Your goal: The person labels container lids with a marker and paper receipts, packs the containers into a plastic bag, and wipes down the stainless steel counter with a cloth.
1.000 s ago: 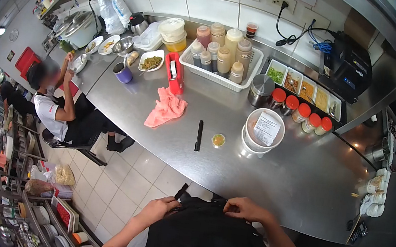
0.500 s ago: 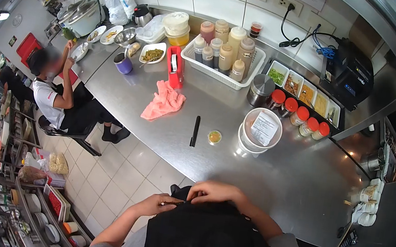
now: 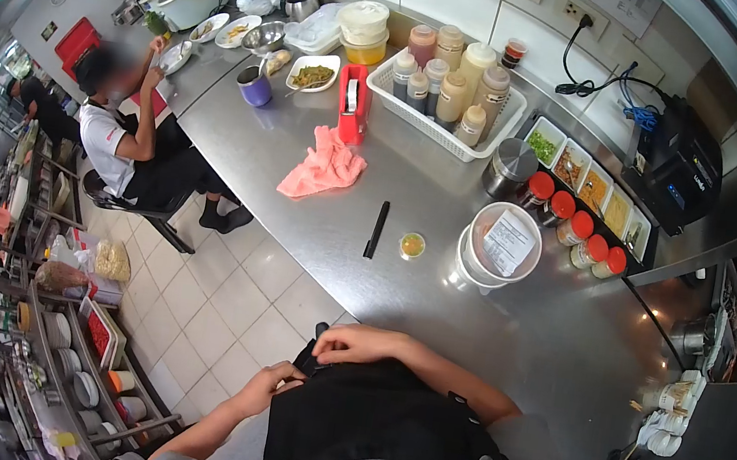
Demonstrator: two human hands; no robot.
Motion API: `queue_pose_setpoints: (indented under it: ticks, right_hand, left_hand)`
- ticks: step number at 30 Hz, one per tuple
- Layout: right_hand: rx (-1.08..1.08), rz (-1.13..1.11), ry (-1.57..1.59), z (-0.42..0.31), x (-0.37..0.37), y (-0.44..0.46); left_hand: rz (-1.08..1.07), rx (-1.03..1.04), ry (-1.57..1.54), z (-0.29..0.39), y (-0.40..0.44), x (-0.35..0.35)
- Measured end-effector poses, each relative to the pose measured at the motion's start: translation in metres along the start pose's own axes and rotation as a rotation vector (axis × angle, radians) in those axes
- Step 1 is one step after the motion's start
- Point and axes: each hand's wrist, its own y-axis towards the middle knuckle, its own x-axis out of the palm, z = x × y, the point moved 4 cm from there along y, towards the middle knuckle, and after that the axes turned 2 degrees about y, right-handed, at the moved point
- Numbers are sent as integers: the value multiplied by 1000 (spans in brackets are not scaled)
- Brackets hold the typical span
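At the top edge of the black apron, my left hand has its fingers curled against the dark cloth; what they grip is hidden. Beside it, slightly higher, my right hand is bent over a black strap, fingers closed on it. On the steel counter ahead lie a black marker and a small round lidded cup. To their right stands a white tub with a printed slip on its lid. A pink cloth lies crumpled near a red tape dispenser.
A white basket of sauce bottles stands at the back, with red-lidded jars and topping trays to its right. A seated person eats at the far left. Shelves with dishes line the lower left.
The view has shifted. My right hand has moved left across the apron's top edge to the strap, next to my left hand, which has also moved left and slightly down.
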Motion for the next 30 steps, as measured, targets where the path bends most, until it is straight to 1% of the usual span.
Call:
queue_pose_setpoints:
  ticks: [1, 2, 4, 5, 7, 8, 10, 11, 13, 17, 19, 23, 25, 29, 30]
  right_hand:
    - [-51, -55, -40, -3, 7, 13]
    - [-48, -61, -37, 2, 12, 27]
    - [-39, -291, -211, 9, 31, 45]
    - [-40, -295, -207, 14, 34, 46]
    - [-49, -301, -107, 9, 34, 46]
    - [-48, -306, -102, 10, 35, 48]
    - [-98, -347, -106, 11, 39, 53]
    - [-97, -348, -101, 12, 41, 55]
    - [61, -381, -122, 14, 42, 56]
    - [72, -368, -178, 8, 43, 58]
    - [33, -360, -175, 11, 42, 61]
    - [6, -330, -163, 12, 37, 58]
    - [-1, -357, -121, 14, 35, 58]
    - [-13, -344, -44, 23, 33, 56]
    - [5, -341, -49, 19, 28, 52]
  left_hand:
    - [33, 68, 2, 6, -2, -1]
    - [35, 64, -3, 2, -3, 1]
    - [103, 103, 220, -4, -6, 5]
    - [104, 97, 220, -5, -11, 7]
    - [109, -61, 273, -3, -18, 10]
    - [108, -67, 269, -4, -21, 14]
    - [117, -71, 421, -5, -27, 18]
    - [113, -74, 419, -6, -29, 18]
    - [34, 35, 528, -1, -29, 17]
    - [78, -35, 574, 16, -22, 15]
    - [118, -62, 700, 20, -17, 15]
    - [71, -102, 753, 7, -12, 17]
    - [102, -14, 741, 5, -12, 16]
    - [56, 8, 696, 1, -12, 12]
    - [13, -18, 545, -8, -15, 10]
